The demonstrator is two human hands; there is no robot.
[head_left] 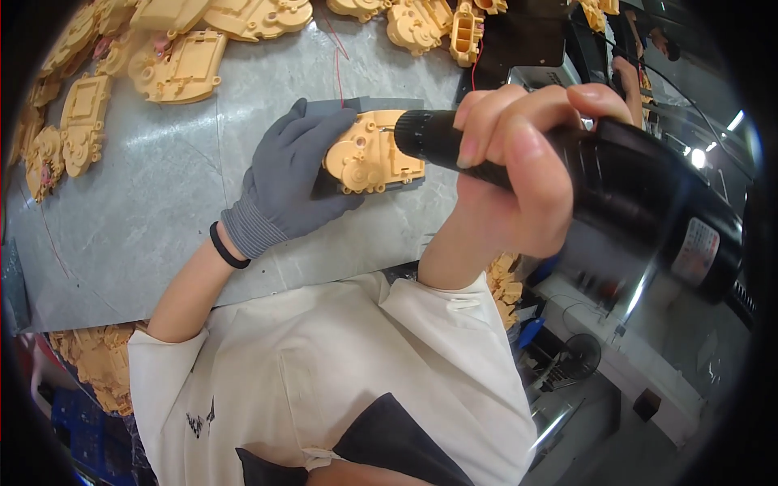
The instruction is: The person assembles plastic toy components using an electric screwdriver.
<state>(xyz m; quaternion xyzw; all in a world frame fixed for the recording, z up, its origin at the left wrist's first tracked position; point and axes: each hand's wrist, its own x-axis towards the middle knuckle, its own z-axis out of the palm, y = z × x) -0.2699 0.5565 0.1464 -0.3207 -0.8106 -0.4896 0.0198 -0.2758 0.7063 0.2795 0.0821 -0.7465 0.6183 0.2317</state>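
My left hand (296, 166), in a grey knitted glove, grips the left side of a yellow plastic housing (365, 158) with round bosses and screw holes. The housing rests on a dark grey fixture (412, 185) on the table. My bare right hand (527, 154) is wrapped round a black electric screwdriver (612, 174). The screwdriver's ribbed nose points left, over the right part of the housing. That nose hides part of the housing, and I cannot tell whether the bit touches a screw.
More yellow housings (180, 69) lie along the table's far and left edges, several near the far middle (417, 24). Thin red wires trail across the grey tabletop (146, 227). Below the table edge are piled yellow parts (97, 364) and a small black fan (579, 356).
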